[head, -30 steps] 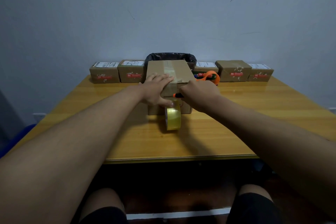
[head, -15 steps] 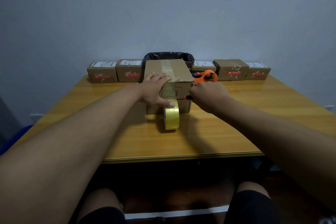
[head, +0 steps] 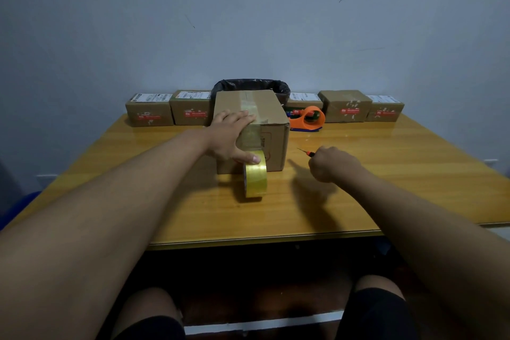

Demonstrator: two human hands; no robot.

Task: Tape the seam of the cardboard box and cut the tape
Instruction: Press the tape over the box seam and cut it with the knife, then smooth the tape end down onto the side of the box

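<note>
Two hands | left hand (head: 231, 136) flat on box (head: 271, 130) | right hand (head: 332, 164) grip holds cutter (head: 305, 152) | glossy wooden table (head: 386, 174)

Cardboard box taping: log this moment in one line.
left hand: pressing cardboard box | right hand: holding cutter, off box | tape roll: upright against box

right hand (head: 332, 164) | withdrawn rightward off cardboard box (head: 271, 143) (cutter (head: 305, 152) still gripped)
</note>
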